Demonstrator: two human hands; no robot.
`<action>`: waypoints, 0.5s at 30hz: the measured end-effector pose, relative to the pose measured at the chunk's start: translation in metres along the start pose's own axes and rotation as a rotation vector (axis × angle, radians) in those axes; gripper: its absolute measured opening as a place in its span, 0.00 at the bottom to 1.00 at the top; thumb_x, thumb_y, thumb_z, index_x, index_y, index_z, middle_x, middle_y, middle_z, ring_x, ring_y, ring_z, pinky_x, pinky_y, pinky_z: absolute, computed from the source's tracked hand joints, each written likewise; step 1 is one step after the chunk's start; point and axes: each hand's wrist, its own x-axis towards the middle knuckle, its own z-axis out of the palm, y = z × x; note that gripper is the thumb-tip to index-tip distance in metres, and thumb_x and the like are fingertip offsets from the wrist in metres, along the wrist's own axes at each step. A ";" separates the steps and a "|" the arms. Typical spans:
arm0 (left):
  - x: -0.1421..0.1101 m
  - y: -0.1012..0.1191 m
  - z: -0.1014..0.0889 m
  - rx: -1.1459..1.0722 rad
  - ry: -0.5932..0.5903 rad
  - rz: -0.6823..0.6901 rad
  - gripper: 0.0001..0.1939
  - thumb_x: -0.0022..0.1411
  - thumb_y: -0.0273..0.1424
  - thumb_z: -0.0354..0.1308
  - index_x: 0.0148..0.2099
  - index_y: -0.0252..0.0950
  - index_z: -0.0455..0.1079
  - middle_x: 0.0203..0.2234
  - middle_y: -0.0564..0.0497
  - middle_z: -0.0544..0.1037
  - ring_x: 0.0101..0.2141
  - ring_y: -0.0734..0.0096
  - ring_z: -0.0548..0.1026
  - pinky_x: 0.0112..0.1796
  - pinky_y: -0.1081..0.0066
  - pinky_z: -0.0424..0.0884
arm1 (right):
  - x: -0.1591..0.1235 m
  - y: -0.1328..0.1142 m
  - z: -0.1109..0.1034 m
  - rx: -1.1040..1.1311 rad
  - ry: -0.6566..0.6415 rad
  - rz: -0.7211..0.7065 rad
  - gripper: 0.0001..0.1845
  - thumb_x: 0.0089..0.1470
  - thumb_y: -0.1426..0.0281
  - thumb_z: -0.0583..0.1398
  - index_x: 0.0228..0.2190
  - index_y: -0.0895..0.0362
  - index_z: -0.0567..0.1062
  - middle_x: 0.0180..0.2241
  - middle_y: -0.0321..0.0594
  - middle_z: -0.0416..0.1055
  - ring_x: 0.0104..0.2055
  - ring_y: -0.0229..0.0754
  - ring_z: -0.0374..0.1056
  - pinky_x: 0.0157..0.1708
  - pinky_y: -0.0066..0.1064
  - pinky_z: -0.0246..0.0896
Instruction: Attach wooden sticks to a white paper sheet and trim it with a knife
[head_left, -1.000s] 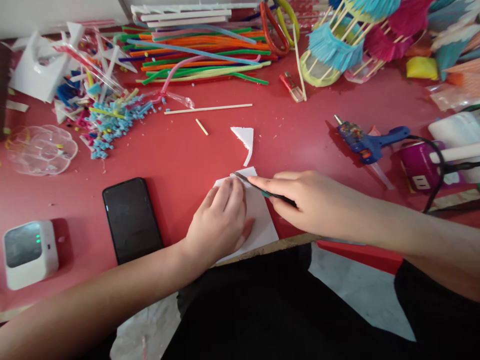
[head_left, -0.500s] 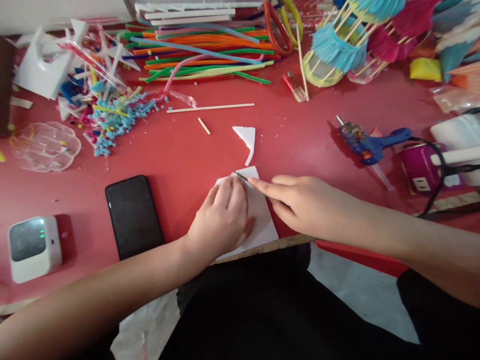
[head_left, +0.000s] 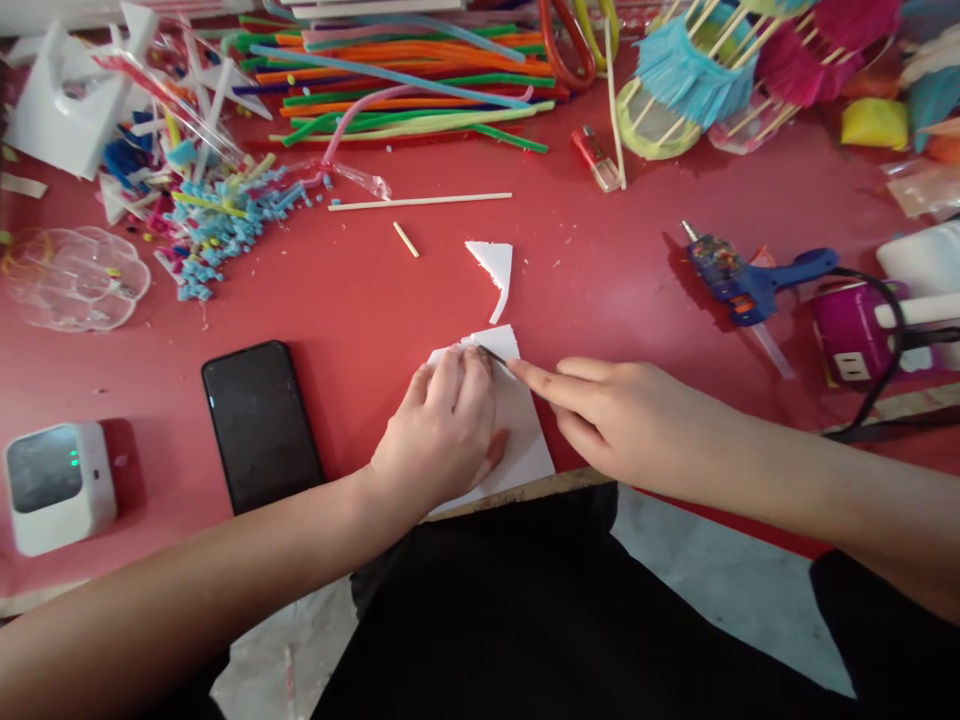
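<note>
Head view, single entry

Item 1: flat white foam sheet (head_left: pixel 525 440), laid on the red surface (head_left: pixel 360 290) at its near edge, directly before the person. Left hand (head_left: pixel 442 435) lay palm-down on the sheet's left half, fingers spread and pressing, evidently to keep the piece from sliding under the blade. Sheet visible only at its far corner and right margin; the rest lay under that hand.

Item 2: slim dark-bladed craft knife (head_left: pixel 496 358), gripped by the right hand (head_left: pixel 615 420) with forefinger extended along its back, seemingly for downward pressure and steering. Blade tip met the sheet's far corner, just beside the left fingertips. Handle hidden inside the closed fist.

Item 3: small white foam offcut (head_left: pixel 495 265), loose, just beyond the sheet, apart from both hands.

Item 4: black smartphone (head_left: pixel 259 425), face-up, left of the left hand, untouched.

Item 5: blue hot-glue gun (head_left: pixel 750 280), lying on its side, right of centre, well clear of the cutting spot
</note>
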 end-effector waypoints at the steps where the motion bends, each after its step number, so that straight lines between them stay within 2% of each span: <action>1: 0.000 0.000 -0.001 -0.005 -0.010 -0.005 0.31 0.69 0.36 0.45 0.62 0.13 0.63 0.55 0.27 0.73 0.53 0.42 0.73 0.50 0.54 0.75 | -0.002 0.000 0.000 0.008 -0.006 0.004 0.29 0.58 0.77 0.50 0.60 0.61 0.69 0.27 0.38 0.68 0.22 0.34 0.58 0.22 0.27 0.49; 15: 0.001 -0.001 0.002 0.000 0.039 -0.001 0.29 0.69 0.36 0.45 0.60 0.14 0.66 0.53 0.28 0.75 0.52 0.42 0.75 0.49 0.54 0.76 | -0.022 0.002 0.000 -0.033 -0.031 0.007 0.32 0.57 0.78 0.51 0.63 0.58 0.66 0.29 0.37 0.69 0.21 0.33 0.57 0.23 0.27 0.53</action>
